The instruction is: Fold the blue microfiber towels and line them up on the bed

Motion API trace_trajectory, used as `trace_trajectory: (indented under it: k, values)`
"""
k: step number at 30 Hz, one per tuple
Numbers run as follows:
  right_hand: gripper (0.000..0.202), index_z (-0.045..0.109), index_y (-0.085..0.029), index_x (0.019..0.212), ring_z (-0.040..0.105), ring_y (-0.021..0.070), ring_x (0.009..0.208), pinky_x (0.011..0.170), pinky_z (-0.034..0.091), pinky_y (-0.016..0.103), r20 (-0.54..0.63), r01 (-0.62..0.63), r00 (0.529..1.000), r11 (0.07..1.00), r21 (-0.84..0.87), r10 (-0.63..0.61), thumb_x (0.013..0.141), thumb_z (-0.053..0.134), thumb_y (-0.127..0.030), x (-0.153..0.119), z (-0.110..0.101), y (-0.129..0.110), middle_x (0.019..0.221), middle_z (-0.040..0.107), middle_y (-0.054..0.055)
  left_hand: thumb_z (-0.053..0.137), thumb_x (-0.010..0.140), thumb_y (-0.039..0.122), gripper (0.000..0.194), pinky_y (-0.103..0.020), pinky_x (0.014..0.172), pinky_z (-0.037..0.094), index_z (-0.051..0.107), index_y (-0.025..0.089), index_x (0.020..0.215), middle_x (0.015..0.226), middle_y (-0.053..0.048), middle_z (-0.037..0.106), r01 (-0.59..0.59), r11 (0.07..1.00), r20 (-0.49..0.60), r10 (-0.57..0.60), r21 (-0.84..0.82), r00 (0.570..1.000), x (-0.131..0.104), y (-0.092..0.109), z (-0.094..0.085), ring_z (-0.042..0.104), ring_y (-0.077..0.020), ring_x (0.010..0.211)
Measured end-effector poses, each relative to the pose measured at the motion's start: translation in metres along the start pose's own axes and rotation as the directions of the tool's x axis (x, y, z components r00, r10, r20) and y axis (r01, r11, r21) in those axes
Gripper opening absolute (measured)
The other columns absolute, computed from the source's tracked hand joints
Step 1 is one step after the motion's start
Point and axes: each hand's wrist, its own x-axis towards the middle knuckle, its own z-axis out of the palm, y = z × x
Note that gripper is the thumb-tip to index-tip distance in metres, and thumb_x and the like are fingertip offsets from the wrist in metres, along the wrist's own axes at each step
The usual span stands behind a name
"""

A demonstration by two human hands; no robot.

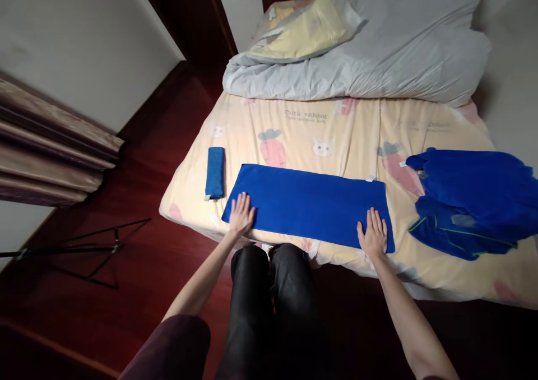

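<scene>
Blue cloth flat at centre of frame, long axis left to right, dipping slightly rightward; tag on upper edge, near right end. Your left hand and right hand lie well apart, fingers extended, gripping nothing. Likely smoothing; next move calls for even pressure.

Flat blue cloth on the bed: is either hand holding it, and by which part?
Nothing is held: the left hand lies flat on the blue cloth near its left end, the right hand flat near its right end.
</scene>
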Motion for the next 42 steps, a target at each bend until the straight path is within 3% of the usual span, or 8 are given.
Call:
trace_trajectory:
  k: [4, 8, 12, 15, 23, 29, 34, 42]
  values:
    - [0.068, 0.035, -0.007, 0.164, 0.037, 0.0292, 0.157, 0.129, 0.027, 0.053, -0.019, 0.0, 1.0, 1.0, 0.017, 0.0, 0.102, 0.039, -0.036, 0.0, 0.002, 0.001, 0.167, 0.041, 0.019, 0.029, 0.108, 0.052, 0.071, -0.054, 0.135, 0.011, 0.024, 0.016, 0.169, 0.176, -0.011, 0.015, -0.339, 0.937, 0.127, 0.348, -0.087, 0.929, 0.008, 0.102, 0.017, 0.006, -0.0276, 0.165]
    - [0.067, 0.036, -0.008, 0.164, 0.038, 0.029, 0.156, 0.129, 0.027, 0.052, -0.034, 0.002, 0.999, 0.999, 0.032, 0.0, 0.103, 0.04, -0.035, 0.0, 0.001, 0.001, 0.167, 0.042, 0.018, 0.032, 0.108, 0.05, 0.068, -0.053, 0.135, 0.01, 0.027, 0.019, 0.168, 0.177, -0.009, 0.01, -0.519, 0.837, 0.092, 0.539, -0.176, 0.837, 0.03, 0.208, 0.049, 0.0, -0.0281, 0.165]
    - [0.068, 0.033, -0.009, 0.165, 0.039, 0.0301, 0.156, 0.129, 0.028, 0.053, -0.031, 0.008, 1.0, 0.999, 0.038, -0.007, 0.102, 0.041, -0.034, 0.001, -0.001, 0.0, 0.166, 0.042, 0.018, 0.036, 0.107, 0.051, 0.066, -0.058, 0.135, 0.009, 0.035, 0.023, 0.166, 0.177, -0.008, 0.012, -0.551, 0.808, 0.06, 0.573, -0.212, 0.817, 0.05, 0.25, 0.069, 0.002, -0.0307, 0.165]
    - [0.068, 0.034, -0.009, 0.165, 0.039, 0.0297, 0.156, 0.129, 0.028, 0.053, -0.025, 0.003, 1.0, 0.999, 0.038, -0.002, 0.102, 0.041, -0.035, 0.002, -0.002, -0.001, 0.166, 0.043, 0.018, 0.037, 0.106, 0.054, 0.065, -0.06, 0.134, 0.008, 0.038, 0.026, 0.165, 0.177, -0.008, 0.017, -0.502, 0.843, 0.044, 0.518, -0.192, 0.854, 0.066, 0.22, 0.066, 0.006, -0.032, 0.165]
    - [0.068, 0.036, -0.009, 0.164, 0.041, 0.0301, 0.155, 0.129, 0.03, 0.053, -0.021, 0.009, 1.0, 1.0, 0.022, -0.008, 0.101, 0.043, -0.032, 0.003, -0.001, 0.0, 0.166, 0.044, 0.017, 0.035, 0.107, 0.051, 0.065, -0.057, 0.134, 0.01, 0.039, 0.022, 0.164, 0.175, -0.008, 0.023, -0.27, 0.961, 0.052, 0.273, -0.069, 0.961, 0.11, 0.055, 0.027, 0.013, -0.0311, 0.165]
    - [0.068, 0.034, -0.011, 0.165, 0.04, 0.0304, 0.155, 0.129, 0.029, 0.054, 0.012, -0.002, 1.0, 1.0, 0.021, 0.002, 0.101, 0.041, -0.032, 0.003, -0.001, 0.0, 0.167, 0.042, 0.017, 0.031, 0.106, 0.051, 0.067, -0.056, 0.134, 0.009, 0.034, 0.02, 0.166, 0.177, -0.007, 0.019, -0.077, 0.996, 0.018, 0.078, -0.048, 0.997, 0.131, -0.029, 0.013, 0.01, -0.0291, 0.165]
    - [0.066, 0.034, -0.01, 0.165, 0.037, 0.029, 0.157, 0.13, 0.027, 0.052, 0.036, 0.0, 0.999, 1.0, -0.009, 0.0, 0.102, 0.041, -0.031, 0.004, 0.0, -0.001, 0.167, 0.041, 0.017, 0.028, 0.106, 0.051, 0.071, -0.054, 0.134, 0.011, 0.031, 0.014, 0.166, 0.177, -0.011, 0.016, -0.012, 0.996, 0.039, 0.015, -0.088, 0.999, 0.149, -0.06, 0.006, 0.01, -0.0284, 0.165]
    - [0.067, 0.027, -0.006, 0.166, 0.027, 0.0273, 0.161, 0.131, 0.023, 0.053, 0.192, -0.026, 0.98, 0.992, -0.125, 0.05, 0.104, 0.034, -0.029, 0.006, -0.014, -0.013, 0.171, 0.032, 0.017, 0.029, 0.105, 0.05, 0.073, -0.052, 0.135, 0.01, 0.031, 0.01, 0.166, 0.176, -0.013, 0.02, 0.012, 0.99, -0.008, -0.013, -0.14, 1.0, 0.151, -0.063, 0.011, 0.012, -0.0267, 0.165]
